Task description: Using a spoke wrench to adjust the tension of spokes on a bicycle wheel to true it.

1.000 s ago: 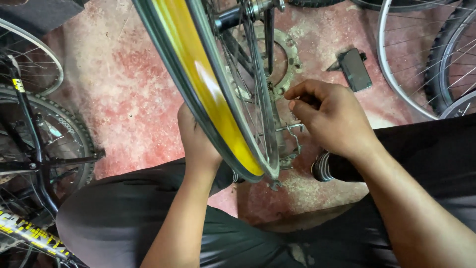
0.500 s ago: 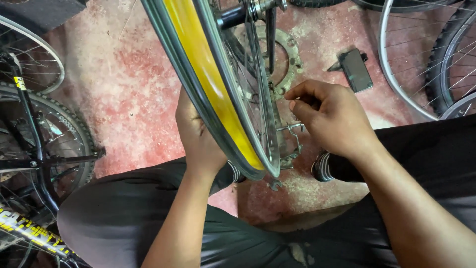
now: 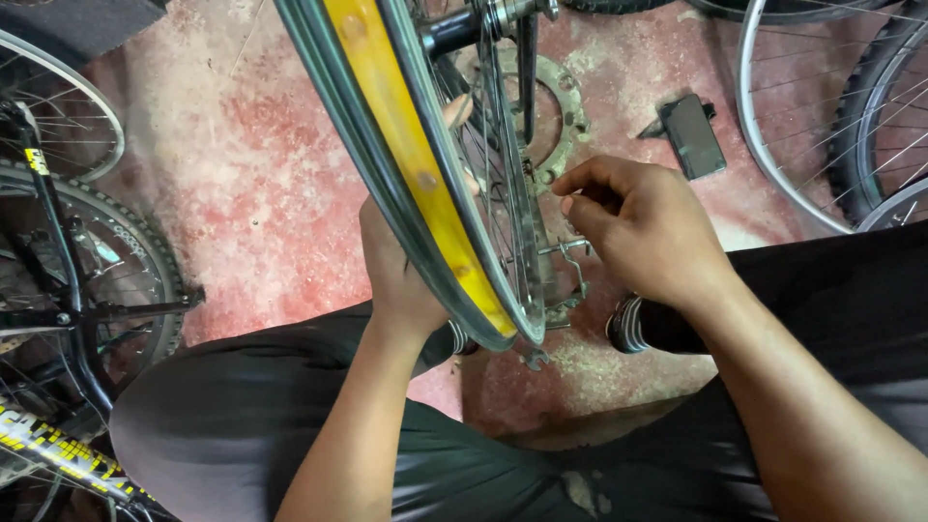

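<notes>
A bare bicycle wheel rim with a yellow rim strip stands on edge between my knees, its spokes and hub showing. My left hand grips the rim from the left side, fingers wrapped behind it and mostly hidden. My right hand is on the right side of the wheel, fingertips pinched together at the spokes near the rim; what they pinch is too small to tell. A metal stand or tool sits under the rim's low point.
The floor is worn red concrete. A round metal ring and a small dark block lie beyond the wheel. A bicycle with a knobby tyre stands at left. More rims and tyres lean at upper right.
The view and wheel have shifted slightly. My left hand has crept a little up the rim; my right hand stays pinched at the spokes.
</notes>
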